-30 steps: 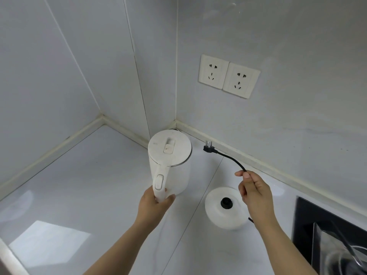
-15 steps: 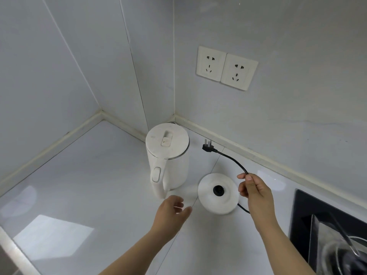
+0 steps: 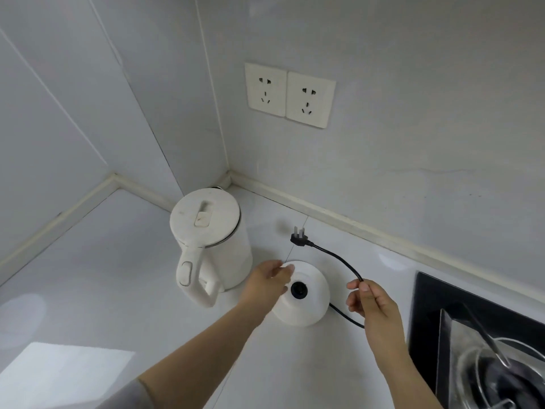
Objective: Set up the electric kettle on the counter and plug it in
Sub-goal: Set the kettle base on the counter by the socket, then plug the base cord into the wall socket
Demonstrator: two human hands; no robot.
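A white electric kettle (image 3: 219,246) stands upright on the white counter (image 3: 97,278) near the corner, lid closed, handle toward me. Its round white base (image 3: 312,302) lies just to the right, apart from the kettle. My left hand (image 3: 267,283) reaches over the base's left edge with fingers apart and nothing in it. My right hand (image 3: 370,299) pinches the black power cord (image 3: 339,258), which arcs up to the black plug (image 3: 299,238) hanging in the air, prongs up. Two white wall sockets (image 3: 290,94) sit on the wall above.
A black cooktop (image 3: 424,293) with a metal pan (image 3: 495,364) fills the lower right corner. Walls close off the counter at the back and the left. A bright patch of light falls on the counter at the lower left.
My left hand let go of the kettle's handle, leaving the kettle on the counter, and moved right to the base. My right hand keeps its hold on the cord.
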